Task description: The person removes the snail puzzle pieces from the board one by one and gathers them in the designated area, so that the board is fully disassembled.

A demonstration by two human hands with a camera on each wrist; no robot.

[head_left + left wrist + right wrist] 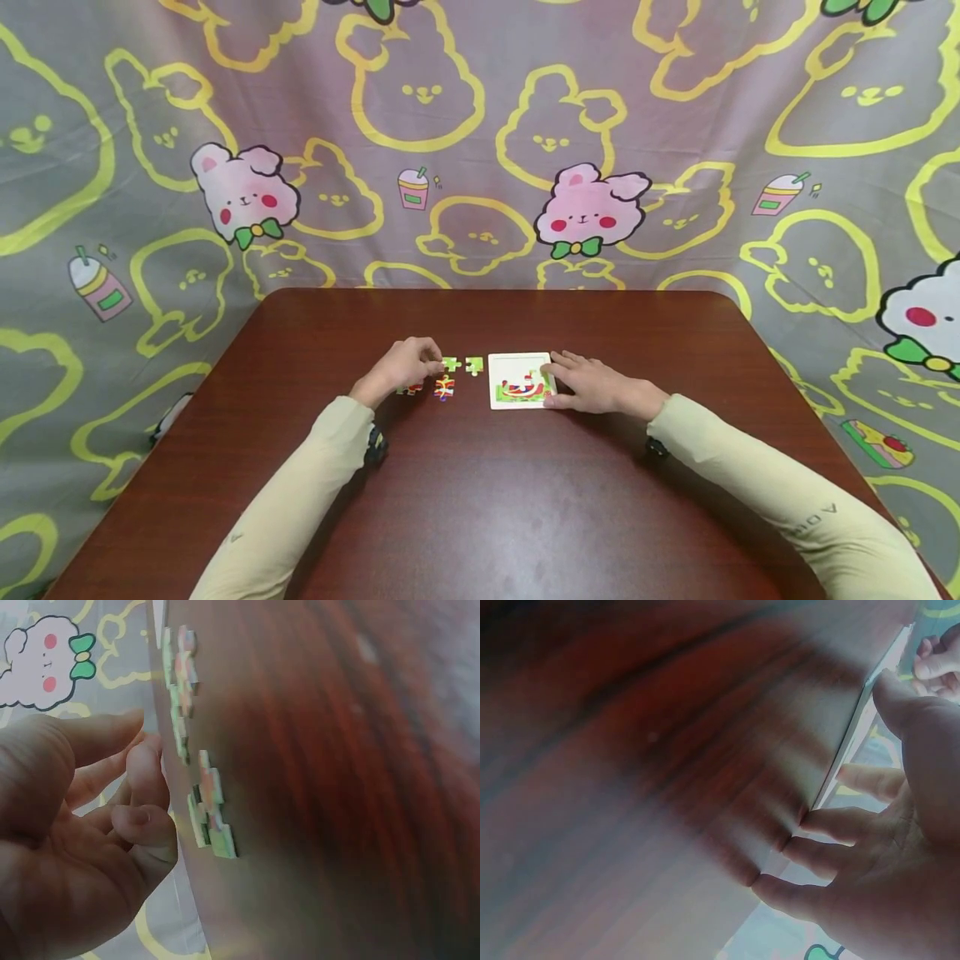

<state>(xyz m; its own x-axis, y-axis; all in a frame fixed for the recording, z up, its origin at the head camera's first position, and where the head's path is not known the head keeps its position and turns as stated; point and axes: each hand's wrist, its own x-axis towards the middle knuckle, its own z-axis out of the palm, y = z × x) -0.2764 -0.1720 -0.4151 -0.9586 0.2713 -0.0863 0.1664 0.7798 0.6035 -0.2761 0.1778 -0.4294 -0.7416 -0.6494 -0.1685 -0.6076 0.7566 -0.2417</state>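
A white puzzle tray (517,406) lies flat, with part of a red, blue and green picture in its lower half. My right hand (596,386) rests at its right side, index finger over the picture and thumb at the near right corner. In the right wrist view, the other fingertips (791,847) touch the table, fingers spread and fairly straight. Left of the tray, my left hand (405,365) hovers over loose puzzle pieces, beside a green piece (451,364). Its fingers are loosely curled, and the left wrist view shows nothing between the thumb (112,735) and fingertips.
Another green piece (474,365) lies near the tray's left edge, with a red and blue piece (444,387) closer to me. Red pieces (410,389) lie partly under my left hand. The brown table (480,500) meets a patterned cloth (465,167) behind it.
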